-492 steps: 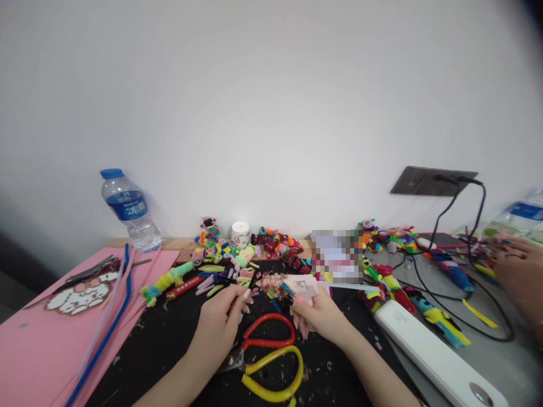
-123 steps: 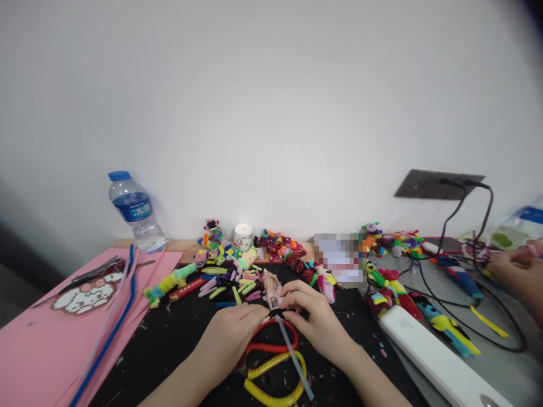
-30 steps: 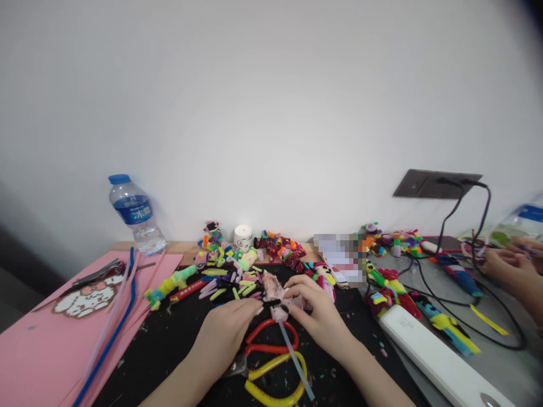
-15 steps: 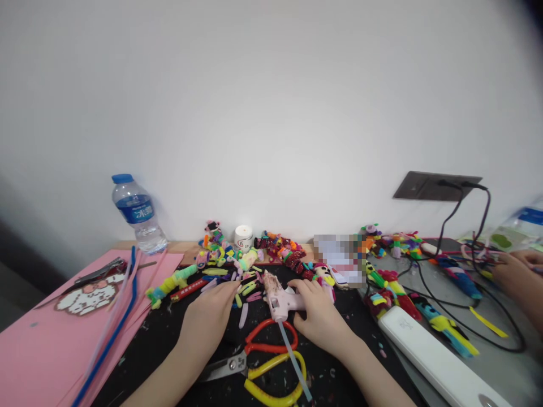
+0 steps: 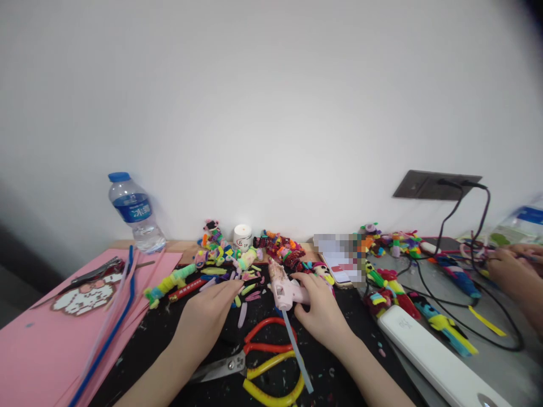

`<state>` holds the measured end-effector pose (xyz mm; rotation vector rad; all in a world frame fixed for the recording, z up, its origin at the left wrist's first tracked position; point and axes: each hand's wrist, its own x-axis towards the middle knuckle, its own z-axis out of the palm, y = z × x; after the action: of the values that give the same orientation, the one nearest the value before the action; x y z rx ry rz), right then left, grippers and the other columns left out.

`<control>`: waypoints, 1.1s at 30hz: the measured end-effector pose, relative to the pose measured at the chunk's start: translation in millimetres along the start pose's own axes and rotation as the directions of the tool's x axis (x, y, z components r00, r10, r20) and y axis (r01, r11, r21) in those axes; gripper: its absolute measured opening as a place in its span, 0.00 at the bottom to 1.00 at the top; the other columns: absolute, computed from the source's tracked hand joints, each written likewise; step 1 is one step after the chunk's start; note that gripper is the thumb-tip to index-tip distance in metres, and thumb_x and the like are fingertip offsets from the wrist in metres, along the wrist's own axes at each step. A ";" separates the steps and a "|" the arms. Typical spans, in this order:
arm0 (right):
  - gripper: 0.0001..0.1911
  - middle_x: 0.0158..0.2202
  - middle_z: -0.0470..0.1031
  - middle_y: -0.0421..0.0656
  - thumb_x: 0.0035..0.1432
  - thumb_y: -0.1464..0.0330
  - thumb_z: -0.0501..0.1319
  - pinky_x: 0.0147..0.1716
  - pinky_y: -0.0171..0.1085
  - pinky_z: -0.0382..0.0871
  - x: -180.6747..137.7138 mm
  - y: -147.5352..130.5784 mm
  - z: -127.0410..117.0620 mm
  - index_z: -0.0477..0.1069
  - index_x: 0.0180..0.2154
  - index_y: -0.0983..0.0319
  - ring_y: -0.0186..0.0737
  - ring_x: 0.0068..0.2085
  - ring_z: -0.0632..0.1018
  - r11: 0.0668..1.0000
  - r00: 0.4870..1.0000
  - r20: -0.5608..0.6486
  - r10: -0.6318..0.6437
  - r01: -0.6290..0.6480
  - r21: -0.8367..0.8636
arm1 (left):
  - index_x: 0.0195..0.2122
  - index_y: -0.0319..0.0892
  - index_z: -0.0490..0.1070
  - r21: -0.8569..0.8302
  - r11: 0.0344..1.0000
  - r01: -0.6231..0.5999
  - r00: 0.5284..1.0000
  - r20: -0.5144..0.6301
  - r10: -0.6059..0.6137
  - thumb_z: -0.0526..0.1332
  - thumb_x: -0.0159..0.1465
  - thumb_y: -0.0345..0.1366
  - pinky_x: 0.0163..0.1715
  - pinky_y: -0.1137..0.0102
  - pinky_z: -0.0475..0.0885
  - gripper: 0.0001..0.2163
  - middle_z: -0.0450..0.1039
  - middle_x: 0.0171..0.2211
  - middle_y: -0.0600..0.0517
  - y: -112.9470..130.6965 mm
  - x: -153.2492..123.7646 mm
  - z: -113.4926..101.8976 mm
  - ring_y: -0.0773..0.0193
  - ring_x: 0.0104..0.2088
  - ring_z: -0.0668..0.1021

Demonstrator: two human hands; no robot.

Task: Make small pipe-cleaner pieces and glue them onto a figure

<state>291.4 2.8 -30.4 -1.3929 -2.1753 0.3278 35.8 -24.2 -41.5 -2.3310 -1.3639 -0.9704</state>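
Note:
My right hand (image 5: 318, 299) is wrapped round the handle of a pale pink hot glue gun (image 5: 287, 291). A long translucent glue stick (image 5: 297, 353) pokes out of its rear toward me, and brown stains cover the nozzle end. My left hand (image 5: 214, 302) is closed, fingers pressed together over small cut pipe cleaner pieces (image 5: 242, 314); a thin dark bit shows at its fingertips, too small to name. Between my forearms lie scissors (image 5: 271, 362) with one red and one yellow handle loop, on the black mat (image 5: 148, 362).
Pipe cleaner figures (image 5: 250, 257) line the wall side, near a white paper cup (image 5: 242, 237) and a phone (image 5: 339, 263). A water bottle (image 5: 138, 215) stands left, by pink sheets (image 5: 34, 356). On the right are a long white device (image 5: 436, 356), black cables (image 5: 428, 294) and another person's hands (image 5: 509, 268).
My right hand has tilted and shifted the glue gun slightly right and away from me. The left hand has barely moved. The other person's hands have moved a little.

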 end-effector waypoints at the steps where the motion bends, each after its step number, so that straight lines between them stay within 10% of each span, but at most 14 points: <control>1: 0.27 0.42 0.67 0.46 0.43 0.78 0.54 0.47 0.43 0.59 -0.4 1.0 0.6 0.64 0.48 0.62 0.45 0.45 0.66 1.000 1.000 0.005 -0.001 0.001 -0.014 | 0.44 0.38 0.70 -0.029 0.999 -0.032 0.998 -0.047 0.031 0.51 0.63 0.26 0.41 0.67 0.74 0.12 0.77 0.39 0.46 1.4 -0.5 0.7 0.61 0.40 0.78; 13: 0.17 0.47 0.62 0.45 0.50 0.78 0.57 0.51 0.42 0.59 -7.0 -29.5 -18.4 0.66 0.43 0.60 0.43 0.50 0.64 0.925 0.966 -0.038 -0.254 0.254 0.282 | 0.42 0.36 0.70 -0.200 0.948 -0.249 0.961 -0.172 0.216 0.51 0.64 0.27 0.41 0.73 0.73 0.10 0.78 0.37 0.45 24.4 6.2 -4.6 0.65 0.40 0.78; 33: 0.15 0.46 0.65 0.44 0.51 0.83 0.53 0.50 0.39 0.61 -7.6 -30.8 -10.3 0.67 0.37 0.60 0.39 0.49 0.67 0.874 0.971 0.004 -0.238 0.213 0.437 | 0.41 0.39 0.69 -0.239 0.940 -0.246 0.969 -0.081 0.233 0.50 0.65 0.29 0.36 0.73 0.76 0.10 0.79 0.35 0.48 32.2 12.1 -7.2 0.65 0.35 0.80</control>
<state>276.0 -18.3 -9.7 -0.8821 -2.1107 0.7220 64.2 -36.7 -24.9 -2.5562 -0.9553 -1.1698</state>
